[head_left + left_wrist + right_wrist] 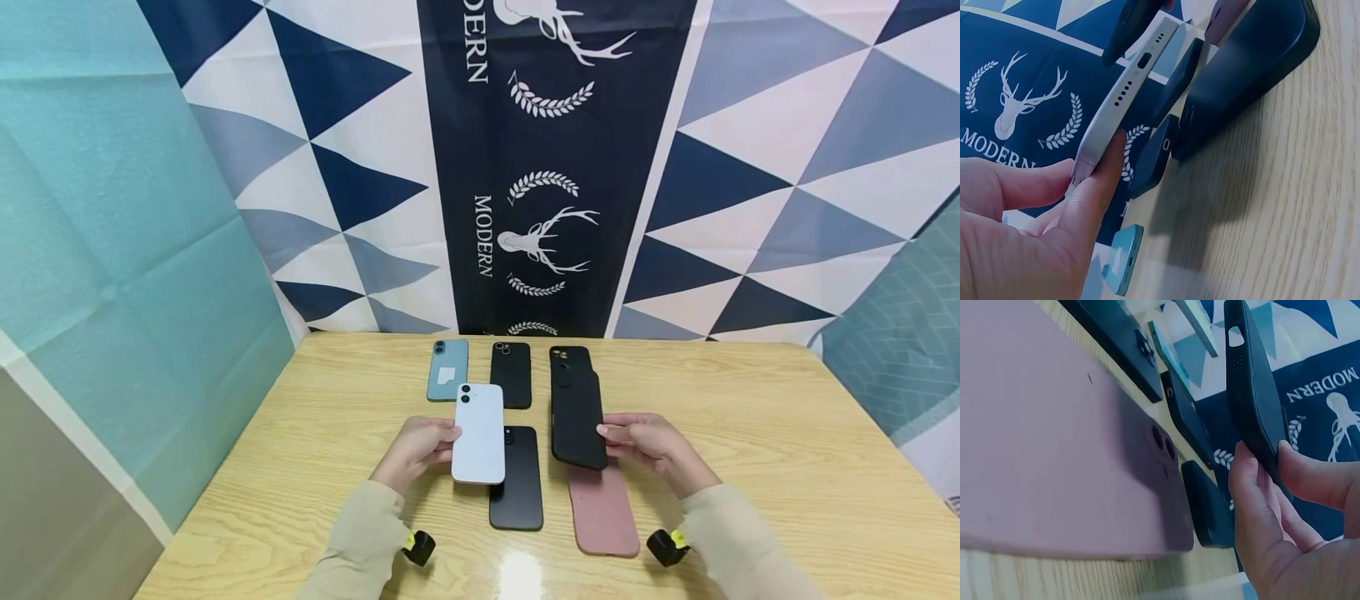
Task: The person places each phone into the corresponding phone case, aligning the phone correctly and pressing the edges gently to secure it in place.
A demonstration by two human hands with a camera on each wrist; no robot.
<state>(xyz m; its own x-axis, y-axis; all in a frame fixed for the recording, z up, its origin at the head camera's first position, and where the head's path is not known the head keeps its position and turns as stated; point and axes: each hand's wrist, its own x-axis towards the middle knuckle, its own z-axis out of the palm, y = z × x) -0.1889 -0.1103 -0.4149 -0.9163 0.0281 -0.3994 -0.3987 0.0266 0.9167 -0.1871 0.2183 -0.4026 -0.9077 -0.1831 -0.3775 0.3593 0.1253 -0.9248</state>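
Note:
My left hand (422, 446) pinches a white phone (478, 437) by its left edge, thumb on the back with two camera lenses. In the left wrist view the phone's bottom edge, with charging port and speaker holes, faces the camera, and it is raised off the table. My right hand (651, 442) pinches a black phone case (577, 421) by its right edge, also raised. Light shows through the case's port cutout in the right wrist view. Below the white phone lies a black phone (517, 492), partly covered. A pink phone case (606, 517) lies under the black case.
Along the back of the wooden table (360, 383) lie a blue phone (442, 388) with a white label, a black phone (512, 375) and another black one (567, 356) partly covered by the raised case. A patterned cloth (540, 158) hangs behind the table.

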